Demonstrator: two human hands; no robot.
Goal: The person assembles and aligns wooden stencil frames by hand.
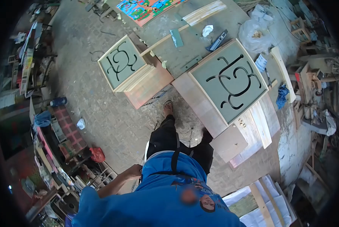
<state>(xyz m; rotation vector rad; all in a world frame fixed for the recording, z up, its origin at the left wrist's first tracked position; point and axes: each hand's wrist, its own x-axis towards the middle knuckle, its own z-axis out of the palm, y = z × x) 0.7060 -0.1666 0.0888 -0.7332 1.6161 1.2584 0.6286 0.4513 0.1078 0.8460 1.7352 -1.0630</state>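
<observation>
My left hand [132, 171] is at my left hip, beside the hem of my blue shirt [165, 162]. Its fingers are curled; whatever they hold, if anything, is too small to make out. My right hand is out of view. Ahead to the right lies a framed grey-green panel [230, 98] with black curved strips on it. A smaller framed panel [114, 75] with similar strips rests farther left, next to stacked strips of wood.
A hand saw [218, 39], plastic bags [254, 38] and a blue cloth [282, 96] lie on the right. Pale boards [257, 130] overlap beside the large panel. Benches and clutter line the left, with a red bag [97, 154] near my side.
</observation>
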